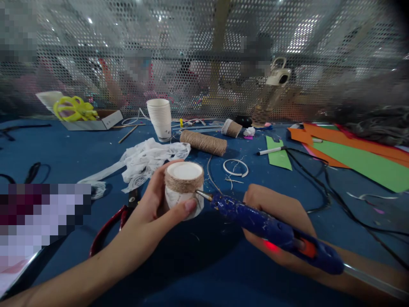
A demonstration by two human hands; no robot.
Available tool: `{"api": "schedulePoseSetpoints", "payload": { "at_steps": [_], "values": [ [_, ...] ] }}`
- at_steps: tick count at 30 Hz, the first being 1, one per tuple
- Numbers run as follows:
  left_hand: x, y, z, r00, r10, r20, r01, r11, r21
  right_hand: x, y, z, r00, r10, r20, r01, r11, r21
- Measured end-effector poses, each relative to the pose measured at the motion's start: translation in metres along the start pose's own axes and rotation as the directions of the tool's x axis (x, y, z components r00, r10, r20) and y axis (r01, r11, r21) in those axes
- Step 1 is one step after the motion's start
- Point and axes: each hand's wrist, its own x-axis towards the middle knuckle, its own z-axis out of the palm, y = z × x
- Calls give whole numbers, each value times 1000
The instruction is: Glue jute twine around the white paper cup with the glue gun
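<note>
My left hand (166, 209) is wrapped round a white paper cup (184, 171), its round white end facing up. A band of brown twine (184, 184) circles the cup just below that end. In my right hand (277, 209) is a blue hot glue gun (255, 217), its metal nozzle at the lower edge of the twine; whether it touches cannot be told. A clear glue stick (373, 279) sticks out of the gun's back, and a red light glows near my fingers. Red-handled scissors (123, 217) lie beside my left wrist, partly hidden by it.
Behind the cup lie a twine spool (204, 143), crumpled white lace (143, 157), and stacked paper cups (159, 119). Coloured sheets (361, 153) and a black cable (329, 183) are on the right. A bottle (271, 94) stands by the perforated metal screen (198, 51); a box (96, 121) holds yellow ribbon.
</note>
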Motion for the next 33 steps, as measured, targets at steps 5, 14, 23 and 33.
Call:
{"api": "schedulePoseSetpoints", "payload": {
  "at_steps": [5,14,23,33],
  "values": [
    [1,-1,-1,999,33,9,-33,999,17,-1,-1,-1,999,19,-38,-19,1000,5],
    [1,-2,0,996,84,-4,-84,993,82,1,-5,-2,998,53,-31,-53,999,-8],
    [0,-2,0,995,103,-13,-98,976,196,1,-6,-2,1000,18,-21,-19,999,-47],
    [2,-2,1,997,77,-14,-76,992,99,1,-3,-3,999,25,-26,-26,999,-44]
  ]
}}
